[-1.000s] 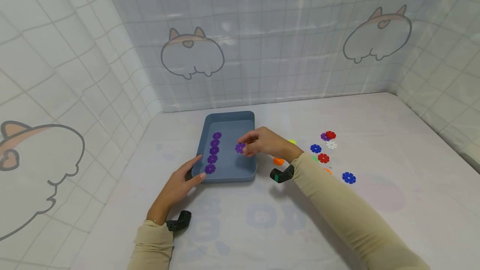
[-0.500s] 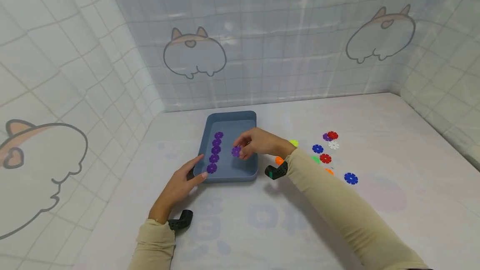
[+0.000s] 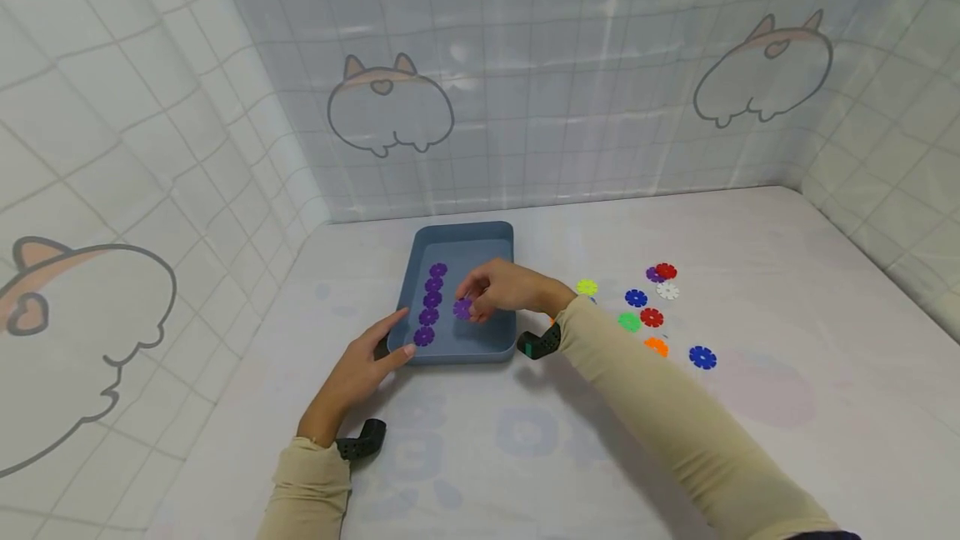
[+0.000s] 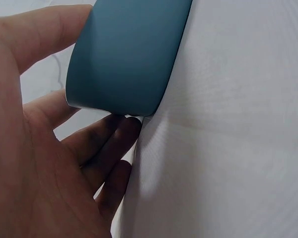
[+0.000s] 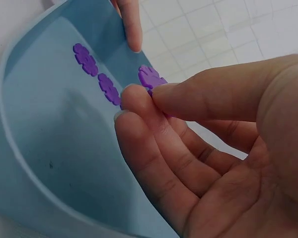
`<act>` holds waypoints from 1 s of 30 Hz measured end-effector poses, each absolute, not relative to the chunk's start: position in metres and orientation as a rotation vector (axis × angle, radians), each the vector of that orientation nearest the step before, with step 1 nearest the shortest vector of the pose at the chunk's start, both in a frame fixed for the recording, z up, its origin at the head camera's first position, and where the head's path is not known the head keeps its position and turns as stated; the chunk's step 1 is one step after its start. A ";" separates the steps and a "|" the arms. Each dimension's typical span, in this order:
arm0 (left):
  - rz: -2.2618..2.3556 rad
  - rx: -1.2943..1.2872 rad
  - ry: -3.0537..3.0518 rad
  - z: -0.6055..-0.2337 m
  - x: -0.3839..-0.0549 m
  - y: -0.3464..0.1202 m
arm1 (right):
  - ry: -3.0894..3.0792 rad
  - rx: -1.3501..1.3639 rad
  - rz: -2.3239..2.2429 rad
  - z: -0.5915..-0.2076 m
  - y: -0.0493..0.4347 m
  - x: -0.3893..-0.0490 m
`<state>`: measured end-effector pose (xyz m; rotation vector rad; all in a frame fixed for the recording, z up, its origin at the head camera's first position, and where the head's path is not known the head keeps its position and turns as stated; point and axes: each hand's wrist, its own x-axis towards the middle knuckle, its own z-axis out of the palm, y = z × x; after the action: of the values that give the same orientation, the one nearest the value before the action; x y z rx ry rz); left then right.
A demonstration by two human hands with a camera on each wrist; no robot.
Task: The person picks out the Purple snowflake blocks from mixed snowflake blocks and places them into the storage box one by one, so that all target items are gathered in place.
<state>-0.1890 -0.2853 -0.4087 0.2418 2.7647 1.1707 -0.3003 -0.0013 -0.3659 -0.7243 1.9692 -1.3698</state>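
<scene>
A blue-grey tray (image 3: 480, 348) lies on the table with a column of several purple flower-shaped discs (image 3: 429, 317) along its left side. My left hand (image 3: 358, 369) holds the tray's near left corner, thumb at the front rim and fingers around the left side. Over the tray, my right hand (image 3: 502, 288) pinches another purple flower-shaped disc (image 3: 462, 308) between thumb and fingertips. In the right wrist view, that disc (image 5: 150, 77) stands tilted past the fingertips, partly covered by them. Part of the column is hidden behind the fingers there.
Right of the tray lie loose flower-shaped discs: yellow (image 3: 587, 286), green (image 3: 629, 322), orange (image 3: 656, 347), white (image 3: 667, 291), red (image 3: 652, 317) and blue (image 3: 702, 357). One red disc (image 3: 666, 271) overlaps a purple one (image 3: 654, 275). A tiled-pattern sheet (image 3: 555, 123) hangs behind the table.
My right hand has moved left over the tray with the pinched purple disc, nearer the column. The left hand stays at the tray corner. The view has shifted slightly.
</scene>
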 end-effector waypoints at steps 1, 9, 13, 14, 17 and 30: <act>1.172 0.240 2.763 -0.408 -0.189 -0.285 | 1.971 -0.724 -1.372 -0.366 -0.002 -0.300; 1.186 0.238 2.761 -0.410 -0.189 -0.286 | 1.966 -0.741 -1.379 -0.371 -0.011 -0.299; 1.181 0.245 2.762 -0.411 -0.190 -0.285 | 1.970 -0.737 -1.360 -0.371 -0.013 -0.299; 1.182 0.245 2.761 -0.411 -0.190 -0.285 | 1.968 -0.736 -1.358 -0.371 -0.013 -0.299; 1.186 0.244 2.762 -0.411 -0.190 -0.285 | 1.964 -0.737 -1.346 -0.370 -0.015 -0.299; 1.182 0.253 2.775 -0.412 -0.190 -0.285 | 2.016 -0.760 -1.238 -0.375 -0.030 -0.297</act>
<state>-0.1897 -0.2846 -0.4122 0.2533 2.7747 1.1818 -0.2973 -0.0299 -0.3752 -0.7598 2.0160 -1.2376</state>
